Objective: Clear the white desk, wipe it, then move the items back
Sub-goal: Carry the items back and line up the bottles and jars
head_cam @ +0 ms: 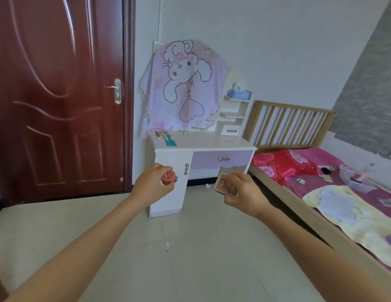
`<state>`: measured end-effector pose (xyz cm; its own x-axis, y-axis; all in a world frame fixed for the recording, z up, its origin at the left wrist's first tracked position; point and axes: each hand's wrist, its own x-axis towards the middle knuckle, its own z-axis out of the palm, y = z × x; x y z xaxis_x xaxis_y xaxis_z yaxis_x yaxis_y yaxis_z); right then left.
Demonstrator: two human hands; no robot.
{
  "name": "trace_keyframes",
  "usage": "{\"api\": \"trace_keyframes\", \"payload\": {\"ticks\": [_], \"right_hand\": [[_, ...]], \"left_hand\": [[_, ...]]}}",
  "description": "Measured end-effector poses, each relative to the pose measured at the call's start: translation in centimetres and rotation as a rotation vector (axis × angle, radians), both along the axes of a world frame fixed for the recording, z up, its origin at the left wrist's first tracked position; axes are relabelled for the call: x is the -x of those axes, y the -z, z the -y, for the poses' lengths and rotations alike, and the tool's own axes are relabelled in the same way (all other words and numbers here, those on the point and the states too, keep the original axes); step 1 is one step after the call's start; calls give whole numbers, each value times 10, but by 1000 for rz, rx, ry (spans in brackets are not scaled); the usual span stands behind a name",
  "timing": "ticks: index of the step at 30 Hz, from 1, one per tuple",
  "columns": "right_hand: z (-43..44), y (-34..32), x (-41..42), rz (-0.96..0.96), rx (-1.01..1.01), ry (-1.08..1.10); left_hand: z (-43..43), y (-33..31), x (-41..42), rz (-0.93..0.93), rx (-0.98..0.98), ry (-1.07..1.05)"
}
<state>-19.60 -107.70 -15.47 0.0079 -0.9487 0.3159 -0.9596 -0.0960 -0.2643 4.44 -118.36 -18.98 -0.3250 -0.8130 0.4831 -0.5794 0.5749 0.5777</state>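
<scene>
My left hand [150, 185] grips a small red tin [168, 177] and my right hand [244, 192] pinches a flat pink box [226, 184], both held out before me. Ahead stands the white desk [212, 142], well apart from my hands. I judge I'm bringing items back, so next I should step closer and set both on its top.

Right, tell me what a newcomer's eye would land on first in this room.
First comes the big pink cartoon cloth draped over the back of the white desk at centre, with the dark red door filling the left. In the foreground both hands are held out: the left hand grips a small red round tin, and the right hand holds a flat pink box.
</scene>
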Motion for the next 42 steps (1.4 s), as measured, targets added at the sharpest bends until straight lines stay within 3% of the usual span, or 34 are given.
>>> {"api": "trace_keyframes", "payload": {"ticks": [5,14,25,34,42], "right_hand": [[74,-5,47,4,-15,-23],[157,53,169,217,-100,78],[276,64,319,246,-136,-112],[385,109,330,281,-287,-300],[538,112,327,154,-372,-363]], "left_hand": [[75,4,43,-35,-45,-27],[168,50,156,-62,-235,-71],[238,56,325,-83,-271,-138],[295,99,319,-2,-334,-357],[419,112,307,-1,-352,-457]]}}
